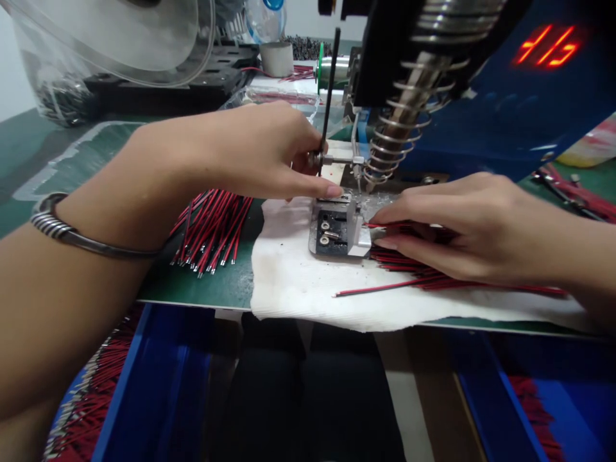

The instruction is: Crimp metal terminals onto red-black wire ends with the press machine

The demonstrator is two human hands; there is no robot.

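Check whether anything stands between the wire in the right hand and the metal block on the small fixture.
Nothing visible does: the red-and-black wire pinched in the right hand ends right beside the metal block; whether they touch is unclear. The sprung rod hangs above, not between them.

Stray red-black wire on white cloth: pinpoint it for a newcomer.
Start at the blue machine with red digits; before it lies a white cloth. Nearer the viewer than the small black-silver metal fixture is a thin red-black wire. Its pale tip juts farther left than the wire pile beside it.
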